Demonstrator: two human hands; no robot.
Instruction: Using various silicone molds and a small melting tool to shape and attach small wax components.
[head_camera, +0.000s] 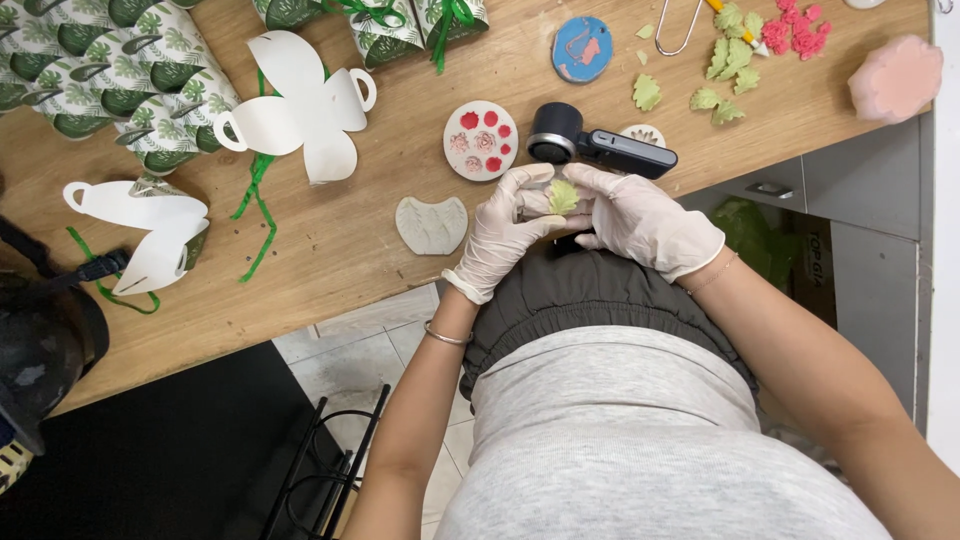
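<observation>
At the edge of the wooden worktop (330, 240), I see both gloved hands meeting just above the lap. My left hand (505, 235) and my right hand (640, 220) close together on a small grey mould (535, 203), and a pale green leaf piece (563, 197) lies on it between the fingertips. So both grips are closed on the mould, thumbs pressing near the leaf.

Just to the left of the hands, a grey leaf-shaped mould (431, 224) rests on the wood. Behind the hands lies a black handheld tool (598, 146) with a round head, and beside it a round white mould (480, 139) with red and pink flowers in it. Farther back I see more green leaves (722, 70), red flower pieces (795, 30) and a blue round mould (582, 49). On the left, white paper cut-outs (300, 100) and green ribbon (258, 205) lie near leaf-patterned boxes (110, 75).
</observation>
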